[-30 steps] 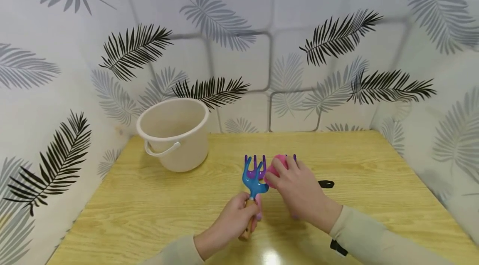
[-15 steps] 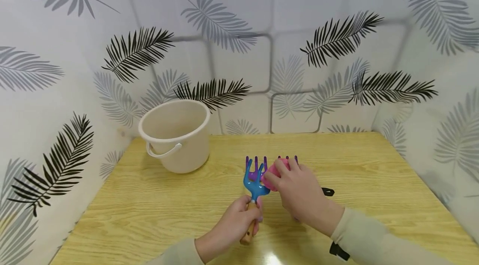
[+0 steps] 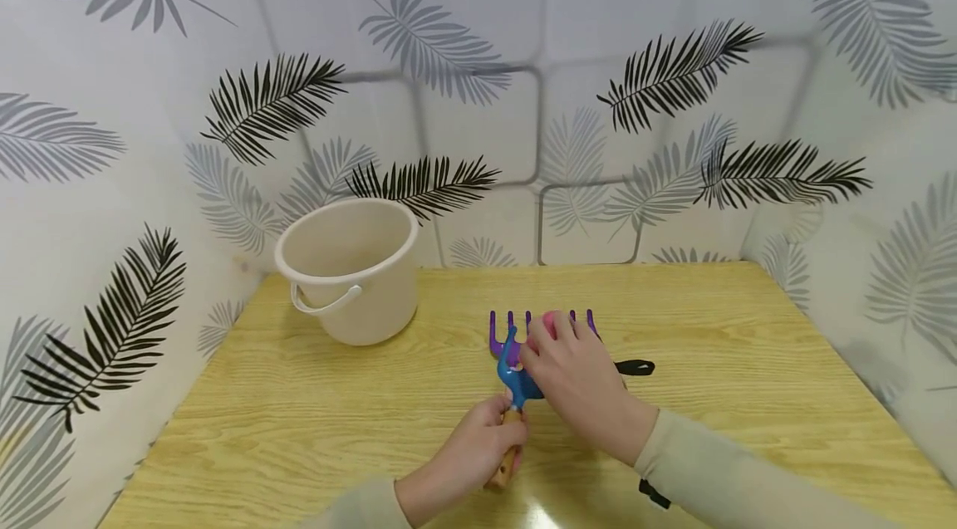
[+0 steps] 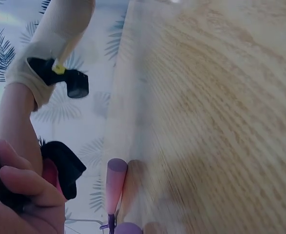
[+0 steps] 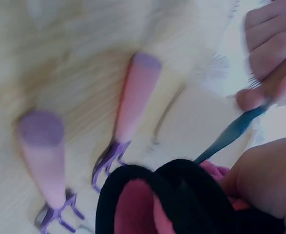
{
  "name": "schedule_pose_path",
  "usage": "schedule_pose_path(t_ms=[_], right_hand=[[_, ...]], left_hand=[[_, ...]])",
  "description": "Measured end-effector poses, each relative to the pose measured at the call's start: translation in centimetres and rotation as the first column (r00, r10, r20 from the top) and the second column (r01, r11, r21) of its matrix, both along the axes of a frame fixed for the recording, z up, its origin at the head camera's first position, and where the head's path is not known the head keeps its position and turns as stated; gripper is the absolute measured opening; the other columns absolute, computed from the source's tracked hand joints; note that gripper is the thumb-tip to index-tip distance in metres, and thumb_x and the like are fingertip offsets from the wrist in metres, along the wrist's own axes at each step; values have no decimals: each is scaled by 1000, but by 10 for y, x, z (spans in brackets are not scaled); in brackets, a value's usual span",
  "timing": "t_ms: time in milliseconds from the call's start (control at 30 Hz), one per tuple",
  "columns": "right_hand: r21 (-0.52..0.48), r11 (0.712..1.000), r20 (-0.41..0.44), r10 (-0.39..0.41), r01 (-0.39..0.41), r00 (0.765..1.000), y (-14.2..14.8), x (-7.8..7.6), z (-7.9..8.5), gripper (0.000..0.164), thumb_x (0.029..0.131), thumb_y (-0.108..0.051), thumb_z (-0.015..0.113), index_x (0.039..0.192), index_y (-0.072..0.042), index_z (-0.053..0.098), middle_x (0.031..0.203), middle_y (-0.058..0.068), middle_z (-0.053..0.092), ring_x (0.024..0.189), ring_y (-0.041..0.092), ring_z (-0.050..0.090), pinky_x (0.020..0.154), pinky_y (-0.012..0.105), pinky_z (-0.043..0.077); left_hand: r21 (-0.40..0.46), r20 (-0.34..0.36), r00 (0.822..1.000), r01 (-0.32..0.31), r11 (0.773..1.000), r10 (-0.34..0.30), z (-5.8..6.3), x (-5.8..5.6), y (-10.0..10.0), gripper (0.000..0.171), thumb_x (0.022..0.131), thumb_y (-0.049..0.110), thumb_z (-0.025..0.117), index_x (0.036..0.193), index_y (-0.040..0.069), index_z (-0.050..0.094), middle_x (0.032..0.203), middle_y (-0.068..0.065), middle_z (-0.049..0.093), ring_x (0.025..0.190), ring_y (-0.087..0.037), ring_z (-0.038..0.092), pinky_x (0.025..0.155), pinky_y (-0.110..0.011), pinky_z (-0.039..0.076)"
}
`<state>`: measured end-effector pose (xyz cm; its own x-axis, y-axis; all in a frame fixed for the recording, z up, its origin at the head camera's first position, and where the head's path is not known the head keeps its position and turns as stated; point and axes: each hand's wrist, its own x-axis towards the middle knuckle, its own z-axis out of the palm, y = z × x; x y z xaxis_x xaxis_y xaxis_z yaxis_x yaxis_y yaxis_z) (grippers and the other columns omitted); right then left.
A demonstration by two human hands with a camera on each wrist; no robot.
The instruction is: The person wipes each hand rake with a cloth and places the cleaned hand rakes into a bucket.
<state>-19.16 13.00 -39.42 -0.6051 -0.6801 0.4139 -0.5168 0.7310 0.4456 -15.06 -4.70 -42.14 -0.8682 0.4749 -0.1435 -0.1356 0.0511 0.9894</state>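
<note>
My left hand [image 3: 474, 446] grips the wooden handle [image 3: 508, 450] of a blue hand fork [image 3: 512, 375], its head pointing away from me. In my right hand [image 3: 586, 384] is a pink cloth [image 5: 135, 207] with black edging, bunched against the fork's head and covering some tines. A black loop [image 3: 635, 367] sticks out to the right of that hand. Beneath the hands, two purple hand rakes lie on the table, partly hidden; their tines [image 3: 495, 338] show in the head view, and their pink handles [image 5: 138, 97] in the right wrist view.
A cream bucket [image 3: 385, 296] with a white handle stands at the table's back left. The wooden table [image 3: 314, 429] meets a leaf-patterned wall covering [image 3: 478, 130] along its back edge and sides.
My right hand has shifted slightly left, bringing the pink cloth over the blue fork's tines. The fork has turned in my left hand, and its head now shows more edge-on.
</note>
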Motion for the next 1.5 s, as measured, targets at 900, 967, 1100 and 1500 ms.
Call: schedule_pose_path(t_ms=[900,967,1100,1500], right_hand=[[-60,998,15,-7,8,1000,-19,-5,12,25,81,-14,83,104,-13,72,100,12,59,89,33,55,79,46,58],[-18,999,-4,-50,50,999,-20,-7,12,32,79,-18,86,108,-12,74,102,14,59,90,33,55,80,44,57],[49,994,34,-104,102,994,-21,-7,14,44,75,-24,89,115,-12,73,110,15,62,98,36,57,85,44,58],[-99,995,230,41,-19,972,-20,10,26,34,75,-11,81,105,-24,74,106,7,66,85,29,57,69,41,58]], left_hand=[[-166,-134,991,-46,985,23,-2,3,4,7,91,8,55,97,4,52,57,-2,52,39,-9,43,35,-19,36],[-192,-152,988,-55,980,26,-3,4,5,8,90,7,55,97,5,53,57,-2,52,39,-9,44,35,-19,36],[-216,-158,987,-64,974,30,-4,6,6,11,90,9,56,99,5,54,58,-1,53,42,-10,46,37,-19,37],[-134,-122,991,-79,988,63,-4,-5,-1,17,88,6,55,102,-2,52,62,0,52,48,-9,48,42,-18,39]])
